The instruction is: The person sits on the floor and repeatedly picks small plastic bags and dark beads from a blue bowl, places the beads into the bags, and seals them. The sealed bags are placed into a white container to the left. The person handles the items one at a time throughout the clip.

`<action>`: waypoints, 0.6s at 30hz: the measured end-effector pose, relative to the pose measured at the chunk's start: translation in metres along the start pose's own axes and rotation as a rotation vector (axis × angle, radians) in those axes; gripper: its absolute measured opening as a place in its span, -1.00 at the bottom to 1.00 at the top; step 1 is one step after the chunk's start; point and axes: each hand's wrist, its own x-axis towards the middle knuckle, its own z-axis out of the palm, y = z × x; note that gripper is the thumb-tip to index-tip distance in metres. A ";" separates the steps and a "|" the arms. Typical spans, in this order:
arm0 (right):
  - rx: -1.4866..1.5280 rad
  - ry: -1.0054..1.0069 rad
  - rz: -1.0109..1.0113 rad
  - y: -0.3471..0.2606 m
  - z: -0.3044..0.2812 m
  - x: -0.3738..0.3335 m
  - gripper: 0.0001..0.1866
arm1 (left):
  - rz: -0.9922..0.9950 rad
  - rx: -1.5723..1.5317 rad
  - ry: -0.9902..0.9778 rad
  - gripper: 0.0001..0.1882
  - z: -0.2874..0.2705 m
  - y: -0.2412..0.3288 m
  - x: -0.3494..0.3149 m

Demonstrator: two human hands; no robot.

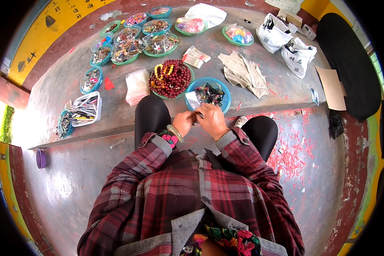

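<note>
My left hand (pixel 184 123), with a pale bangle (pixel 175 133) at its wrist, meets my right hand (pixel 212 121) between my knees. The fingers of both are closed together at one spot; whatever they pinch is too small and covered to name. Just beyond them stands a blue bowl (pixel 228 101) of dark corded trinkets (pixel 214 94). A pale, clear-looking packet (pixel 193 100) leans at that bowl's near left side, close to my fingertips; whether I touch it, I cannot tell. Dark red bead strings (pixel 175 83) and a yellow one (pixel 158 73) fill the green bowl to the left.
A stack of clear bags (pixel 137 87) lies left of the beads, and a beige cloth (pixel 244 73) to the right. Several trinket bowls (pixel 126 50) crowd the back left. White bags (pixel 274 36) stand back right. Red scraps (pixel 292 143) litter the floor beyond the ledge.
</note>
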 end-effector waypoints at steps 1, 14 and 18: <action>-0.006 -0.002 -0.003 0.000 -0.001 0.000 -0.95 | 0.003 0.006 -0.002 -0.76 0.000 0.003 -0.001; 0.006 -0.077 0.066 0.008 0.003 -0.003 -0.91 | 0.023 0.077 -0.047 -0.74 -0.001 0.005 -0.002; 0.028 -0.020 0.038 0.004 0.002 -0.001 -0.94 | 0.009 0.157 -0.043 -0.74 -0.001 0.003 -0.001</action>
